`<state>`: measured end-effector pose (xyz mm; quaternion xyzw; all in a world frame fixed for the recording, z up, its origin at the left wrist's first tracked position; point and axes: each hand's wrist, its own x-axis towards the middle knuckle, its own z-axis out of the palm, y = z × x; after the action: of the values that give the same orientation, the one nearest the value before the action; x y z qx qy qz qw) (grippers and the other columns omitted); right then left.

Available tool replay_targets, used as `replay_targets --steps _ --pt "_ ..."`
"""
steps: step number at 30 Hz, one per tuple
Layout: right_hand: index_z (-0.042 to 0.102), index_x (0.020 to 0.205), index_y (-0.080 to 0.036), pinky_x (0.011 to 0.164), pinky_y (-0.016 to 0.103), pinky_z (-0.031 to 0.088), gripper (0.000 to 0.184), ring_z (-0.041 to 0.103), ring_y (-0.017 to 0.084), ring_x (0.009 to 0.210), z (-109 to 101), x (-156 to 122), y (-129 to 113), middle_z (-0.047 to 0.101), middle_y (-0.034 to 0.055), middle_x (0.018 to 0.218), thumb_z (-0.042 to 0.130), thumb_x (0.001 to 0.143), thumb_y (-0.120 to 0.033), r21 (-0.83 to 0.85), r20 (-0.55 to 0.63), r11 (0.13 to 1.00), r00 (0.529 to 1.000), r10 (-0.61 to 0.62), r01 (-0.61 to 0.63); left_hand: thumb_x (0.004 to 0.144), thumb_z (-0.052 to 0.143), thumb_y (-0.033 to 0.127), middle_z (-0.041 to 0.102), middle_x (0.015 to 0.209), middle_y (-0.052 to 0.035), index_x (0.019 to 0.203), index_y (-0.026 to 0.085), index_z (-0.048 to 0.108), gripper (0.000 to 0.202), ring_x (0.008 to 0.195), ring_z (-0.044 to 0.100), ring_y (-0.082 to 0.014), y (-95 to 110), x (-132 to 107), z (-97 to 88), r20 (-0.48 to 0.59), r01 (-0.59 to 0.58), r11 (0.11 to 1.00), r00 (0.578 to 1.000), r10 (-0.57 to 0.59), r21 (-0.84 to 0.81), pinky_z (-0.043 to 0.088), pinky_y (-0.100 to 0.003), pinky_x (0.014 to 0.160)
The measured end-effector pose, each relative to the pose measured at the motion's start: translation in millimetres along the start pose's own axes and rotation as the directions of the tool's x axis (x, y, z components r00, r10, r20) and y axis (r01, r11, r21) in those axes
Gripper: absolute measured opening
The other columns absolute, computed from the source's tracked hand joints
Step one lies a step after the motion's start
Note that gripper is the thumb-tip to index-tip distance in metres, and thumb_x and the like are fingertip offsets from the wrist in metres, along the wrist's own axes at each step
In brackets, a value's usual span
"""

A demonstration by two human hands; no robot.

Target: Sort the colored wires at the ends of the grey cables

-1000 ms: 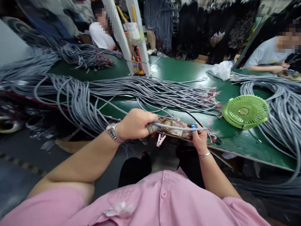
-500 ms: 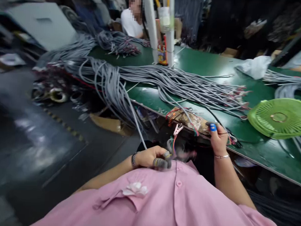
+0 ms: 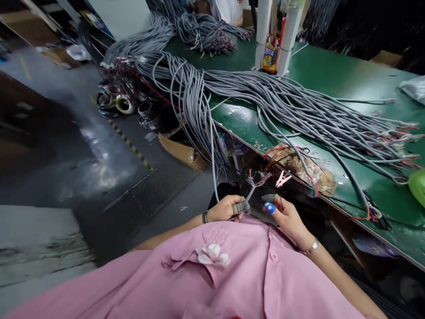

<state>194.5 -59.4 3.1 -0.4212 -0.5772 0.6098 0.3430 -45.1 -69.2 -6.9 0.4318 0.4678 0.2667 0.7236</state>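
Closed around a grey cable [image 3: 214,166], my left hand [image 3: 228,208] is in front of the pink shirt. Grey finger covers are on its fingertips. Above that hand the cable end [image 3: 250,193] sticks up, its thin coloured wires [image 3: 258,178] fanned out. To the right, my right hand [image 3: 290,222] is a short way off, thumb and forefinger slightly apart with nothing visible between them. Blue tape wraps its thumb, and a grey cover is on a finger. Just beyond it, a pale pink clip [image 3: 283,179] is at the bench edge, beside a brown taped block [image 3: 303,168] with wires on it.
Many grey cables [image 3: 287,99] lie along the green bench [image 3: 344,71], some drooping over its edge. A green fan [image 3: 424,185] and a plastic bag [image 3: 422,90] are at the right. White posts [image 3: 289,41] rise from the bench. Another person [image 3: 226,9] is behind it. A cardboard box [image 3: 181,151] is below.
My right hand has left the block at the bench edge and come back beside my left hand. The wire fan now shows clearly above my left hand. The view has turned left and down.
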Motion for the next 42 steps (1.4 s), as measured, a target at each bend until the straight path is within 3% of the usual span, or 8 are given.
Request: replay_targets --steps 4,9,17,20,23,27,36,42 --pt "0.064 0.106 -0.019 0.064 0.024 0.05 0.038 0.059 0.012 0.069 21.3 24.9 -9.0 0.067 0.0039 0.091 0.074 0.078 -0.043 0.335 0.01 0.936 0.993 0.115 -0.111 0.067 0.077 0.057 0.057 0.055 0.0012 0.069 0.011 0.059 0.049 0.044 0.047 -0.0055 -2.6 4.1 -5.6 0.022 0.024 1.0 0.999 -0.025 0.019 0.034 -0.018 0.044" --pt "0.065 0.085 -0.018 0.039 0.019 0.024 0.031 0.026 0.004 0.043 31.0 47.4 -9.7 0.046 -0.0074 0.054 0.08 0.071 -0.041 0.424 -0.124 0.899 0.976 0.18 -0.113 0.066 0.078 0.056 0.056 0.055 0.0018 0.068 0.012 0.057 0.048 0.044 0.047 -0.0059 -14.1 7.0 -21.7 -0.027 0.064 0.995 0.998 -0.063 0.076 0.035 -0.018 0.044" --pt "0.065 0.086 -0.018 0.068 0.029 0.049 0.027 0.059 0.015 0.069 37.9 43.2 -3.0 0.067 0.0021 0.079 0.074 0.077 -0.043 0.237 -0.001 0.97 0.998 0.055 -0.053 0.072 0.074 0.055 0.062 0.066 -0.0004 0.082 0.013 0.057 0.046 0.051 0.058 -0.0084 3.0 15.3 -13.2 0.067 -0.04 0.997 0.997 0.045 -0.071 0.043 -0.019 0.049" --pt "0.067 0.089 -0.019 0.068 0.029 0.049 0.021 0.06 0.016 0.071 19.8 23.1 -12.3 0.067 0.0035 0.081 0.066 0.085 -0.04 -0.13 -0.129 0.984 0.982 -0.139 0.122 0.073 0.073 0.054 0.059 0.061 0.0023 0.079 0.014 0.055 0.045 0.041 0.051 -0.0057 8.8 18.3 -5.0 0.025 -0.024 0.997 0.999 0.026 -0.068 0.036 -0.017 0.042" --pt "0.069 0.094 -0.023 0.062 0.028 0.046 0.016 0.056 0.015 0.063 -7.6 -5.6 -22.8 0.065 0.0024 0.076 0.067 0.084 -0.035 -0.563 -0.251 0.793 0.866 -0.433 0.234 0.074 0.073 0.054 0.059 0.06 0.0024 0.08 0.014 0.056 0.044 0.041 0.051 -0.0052 6.7 20.2 -2.4 0.007 -0.024 0.997 1.0 0.024 -0.071 0.035 -0.016 0.041" --pt "0.062 0.117 -0.023 0.055 0.028 0.041 0.042 0.048 0.014 0.049 -42.1 -26.2 -31.4 0.057 -0.0031 0.059 0.07 0.08 -0.04 -0.789 -0.43 0.615 0.706 -0.563 0.009 0.074 0.074 0.052 0.061 0.063 0.0016 0.081 0.013 0.057 0.043 0.043 0.053 -0.0051 0.5 22.5 -1.1 -0.002 -0.037 0.996 0.999 0.037 -0.077 0.035 -0.016 0.043" --pt "0.066 0.092 -0.015 0.053 0.028 0.023 0.02 0.049 0.017 0.056 -85.7 12.2 -46.8 0.063 0.0082 0.072 0.054 0.084 -0.028 -0.916 -0.399 0.109 0.843 -0.362 -0.387 0.073 0.075 0.053 0.063 0.068 -0.0005 0.083 0.012 0.058 0.045 0.049 0.058 -0.0074 5.3 16.1 7.3 0.029 -0.069 0.992 0.997 0.072 -0.106 0.039 -0.019 0.048" --pt "0.063 0.118 -0.015 0.059 0.035 0.028 0.038 0.052 0.023 0.062 -141.1 44.3 -76.3 0.067 0.0156 0.08 0.052 0.089 -0.037 -0.822 -0.569 0.219 0.728 -0.383 -0.527 0.072 0.078 0.049 0.065 0.075 -0.0031 0.099 0.011 0.061 0.049 0.059 0.063 -0.0101 -3.2 12.7 1.7 0.063 -0.129 0.971 0.988 0.144 -0.2 0.042 -0.02 0.055"
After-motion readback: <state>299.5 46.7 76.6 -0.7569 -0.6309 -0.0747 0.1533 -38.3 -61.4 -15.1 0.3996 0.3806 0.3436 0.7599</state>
